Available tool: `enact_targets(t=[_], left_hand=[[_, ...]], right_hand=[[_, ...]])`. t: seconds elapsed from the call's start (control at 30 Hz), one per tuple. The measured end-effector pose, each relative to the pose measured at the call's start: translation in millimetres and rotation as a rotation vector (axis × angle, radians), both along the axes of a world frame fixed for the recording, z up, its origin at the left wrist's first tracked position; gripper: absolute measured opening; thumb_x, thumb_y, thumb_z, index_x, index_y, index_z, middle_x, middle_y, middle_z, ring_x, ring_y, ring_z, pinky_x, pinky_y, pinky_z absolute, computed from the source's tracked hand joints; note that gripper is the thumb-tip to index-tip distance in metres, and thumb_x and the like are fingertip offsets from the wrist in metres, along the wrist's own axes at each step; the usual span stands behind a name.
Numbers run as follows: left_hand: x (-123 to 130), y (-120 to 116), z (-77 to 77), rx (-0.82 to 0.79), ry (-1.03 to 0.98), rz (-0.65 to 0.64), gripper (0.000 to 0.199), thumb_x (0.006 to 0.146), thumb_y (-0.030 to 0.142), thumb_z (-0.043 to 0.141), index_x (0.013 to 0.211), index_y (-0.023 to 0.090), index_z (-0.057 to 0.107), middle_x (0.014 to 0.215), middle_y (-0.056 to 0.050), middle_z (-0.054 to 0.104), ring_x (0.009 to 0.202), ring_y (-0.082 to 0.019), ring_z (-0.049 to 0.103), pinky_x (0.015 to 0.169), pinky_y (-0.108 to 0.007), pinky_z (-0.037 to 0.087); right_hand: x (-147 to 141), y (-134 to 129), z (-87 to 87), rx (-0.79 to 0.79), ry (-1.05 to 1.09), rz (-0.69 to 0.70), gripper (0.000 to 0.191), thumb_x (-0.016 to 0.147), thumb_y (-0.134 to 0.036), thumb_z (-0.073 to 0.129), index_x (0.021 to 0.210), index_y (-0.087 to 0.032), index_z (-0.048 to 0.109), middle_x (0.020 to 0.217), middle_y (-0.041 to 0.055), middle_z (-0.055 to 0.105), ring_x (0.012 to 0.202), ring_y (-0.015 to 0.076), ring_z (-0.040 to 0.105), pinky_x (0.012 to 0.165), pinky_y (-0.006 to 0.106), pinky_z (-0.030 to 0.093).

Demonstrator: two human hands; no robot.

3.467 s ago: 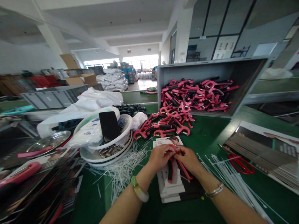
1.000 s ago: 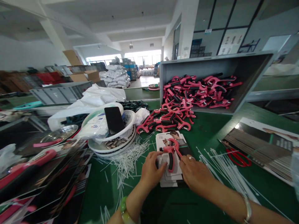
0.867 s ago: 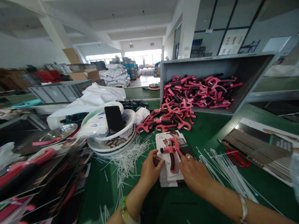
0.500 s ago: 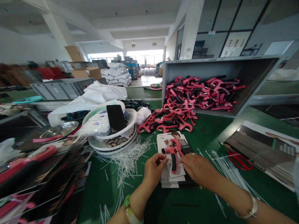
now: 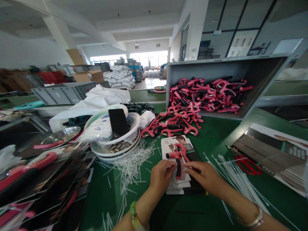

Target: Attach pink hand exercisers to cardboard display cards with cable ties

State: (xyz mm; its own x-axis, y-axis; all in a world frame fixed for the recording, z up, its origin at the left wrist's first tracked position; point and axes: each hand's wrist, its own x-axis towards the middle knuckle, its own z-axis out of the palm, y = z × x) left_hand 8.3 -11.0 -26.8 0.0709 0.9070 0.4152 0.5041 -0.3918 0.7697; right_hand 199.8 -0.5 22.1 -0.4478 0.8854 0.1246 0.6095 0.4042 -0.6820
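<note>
A pink and black hand grip tool (image 5: pixel 178 160) lies on a stack of printed cards (image 5: pixel 168 144) on the green table. My left hand (image 5: pixel 162 176) is at the left side of the tool's black handle, its thumb and forefinger pinched together; what they hold is too small to make out. On the other side of the handle is my right hand (image 5: pixel 203 176), its fingertips closed near the tool's lower right; anything between them is hidden. White cable ties (image 5: pixel 238 176) and red-handled scissors (image 5: pixel 247 165) lie to the right.
A grey crate (image 5: pixel 252 112) on its side holds many pink tools, with more spilling out (image 5: pixel 173 123). Left of centre are stacked bowls (image 5: pixel 115 150) with a black phone (image 5: pixel 118 123) and cut white strips (image 5: pixel 134 163). Printed cards lie at left (image 5: pixel 60 179) and right (image 5: pixel 271 150).
My left hand has moved slightly right, onto the edge of the tool's handle. My right hand's fingers have shifted slightly and lie lower beside the handle. The tool stays on the cards.
</note>
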Motion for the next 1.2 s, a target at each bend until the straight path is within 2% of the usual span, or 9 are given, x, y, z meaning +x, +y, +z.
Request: enact_targets(t=[0.13, 0.23, 0.37, 0.47, 0.57, 0.63, 0.73, 0.97, 1.2], left_hand=[[2, 0, 0.0, 0.022, -0.005, -0.006, 0.011, 0.082, 0.017, 0.058, 0.086, 0.02, 0.068, 0.082, -0.003, 0.07, 0.074, -0.014, 0.063, 0.066, -0.022, 0.048], [3, 0, -0.3, 0.045, -0.005, -0.007, 0.012, 0.081, 0.015, 0.057, 0.085, 0.02, 0.068, 0.081, -0.003, 0.07, 0.075, -0.014, 0.063, 0.069, -0.022, 0.048], [3, 1, 1.1, 0.058, 0.006, -0.014, 0.012, 0.082, 0.015, 0.057, 0.083, 0.019, 0.068, 0.079, -0.003, 0.069, 0.076, -0.014, 0.063, 0.072, -0.023, 0.048], [3, 1, 3.3, 0.06, 0.009, -0.02, 0.013, 0.083, 0.015, 0.056, 0.084, 0.019, 0.068, 0.079, -0.003, 0.068, 0.075, -0.013, 0.062, 0.07, -0.023, 0.048], [3, 0, 5.0, 0.035, 0.007, -0.018, 0.014, 0.083, 0.016, 0.055, 0.086, 0.02, 0.069, 0.079, -0.003, 0.068, 0.074, -0.013, 0.062, 0.068, -0.022, 0.048], [2, -1, 5.2, 0.019, 0.005, -0.01, 0.014, 0.084, 0.017, 0.055, 0.086, 0.021, 0.069, 0.08, -0.003, 0.068, 0.074, -0.013, 0.062, 0.068, -0.022, 0.048], [2, 0, 4.2, 0.014, 0.001, -0.006, 0.014, 0.083, 0.017, 0.056, 0.086, 0.021, 0.069, 0.08, -0.003, 0.068, 0.075, -0.013, 0.062, 0.069, -0.022, 0.048], [3, 1, 3.2, 0.002, 0.002, -0.006, 0.015, 0.083, 0.016, 0.056, 0.088, 0.022, 0.069, 0.08, -0.003, 0.068, 0.075, -0.013, 0.062, 0.069, -0.022, 0.048], [3, 1, 0.8, 0.051, -0.037, -0.008, 0.012, 0.082, 0.016, 0.057, 0.085, 0.019, 0.069, 0.078, -0.003, 0.07, 0.074, -0.013, 0.063, 0.07, -0.024, 0.049]], right_hand=[[-7, 3, -2.8, -0.047, 0.074, -0.105, 0.021, 0.083, -0.033, 0.051, 0.091, -0.02, 0.067, 0.079, 0.0026, 0.071, 0.073, 0.0189, 0.065, 0.067, 0.03, 0.048], [-11, 4, -4.7, -0.001, 0.024, -0.149, 0.022, 0.084, -0.032, 0.05, 0.089, -0.02, 0.067, 0.073, 0.0022, 0.069, 0.067, 0.0176, 0.063, 0.063, 0.028, 0.047], [-17, 1, -10.4, 0.157, -0.038, -0.173, 0.022, 0.085, -0.028, 0.048, 0.087, -0.019, 0.068, 0.083, 0.0053, 0.068, 0.078, 0.0185, 0.062, 0.07, 0.03, 0.047], [-22, -3, -16.8, 0.258, -0.073, -0.172, 0.024, 0.086, -0.024, 0.047, 0.098, -0.017, 0.066, 0.087, 0.0073, 0.068, 0.086, 0.0206, 0.062, 0.075, 0.032, 0.047], [-27, -6, -22.3, 0.3, -0.088, -0.227, 0.027, 0.086, -0.024, 0.048, 0.107, -0.016, 0.062, 0.084, 0.0072, 0.067, 0.08, 0.02, 0.063, 0.07, 0.031, 0.048], [-29, -5, -24.1, 0.306, -0.1, -0.246, 0.022, 0.086, -0.026, 0.048, 0.1, -0.017, 0.063, 0.08, 0.0061, 0.066, 0.074, 0.0184, 0.062, 0.067, 0.03, 0.047], [-29, -4, -24.0, 0.328, -0.125, -0.217, 0.02, 0.088, -0.027, 0.046, 0.089, -0.019, 0.064, 0.079, 0.0056, 0.066, 0.073, 0.0182, 0.061, 0.066, 0.029, 0.046], [-28, -5, -20.5, 0.361, -0.146, -0.163, 0.024, 0.09, -0.027, 0.042, 0.09, -0.019, 0.065, 0.085, 0.0068, 0.069, 0.082, 0.0195, 0.062, 0.07, 0.03, 0.047], [-27, 0, -14.8, 0.247, -0.178, -0.12, 0.023, 0.089, -0.024, 0.044, 0.089, -0.021, 0.067, 0.088, 0.0046, 0.069, 0.084, 0.0191, 0.062, 0.075, 0.031, 0.047]])
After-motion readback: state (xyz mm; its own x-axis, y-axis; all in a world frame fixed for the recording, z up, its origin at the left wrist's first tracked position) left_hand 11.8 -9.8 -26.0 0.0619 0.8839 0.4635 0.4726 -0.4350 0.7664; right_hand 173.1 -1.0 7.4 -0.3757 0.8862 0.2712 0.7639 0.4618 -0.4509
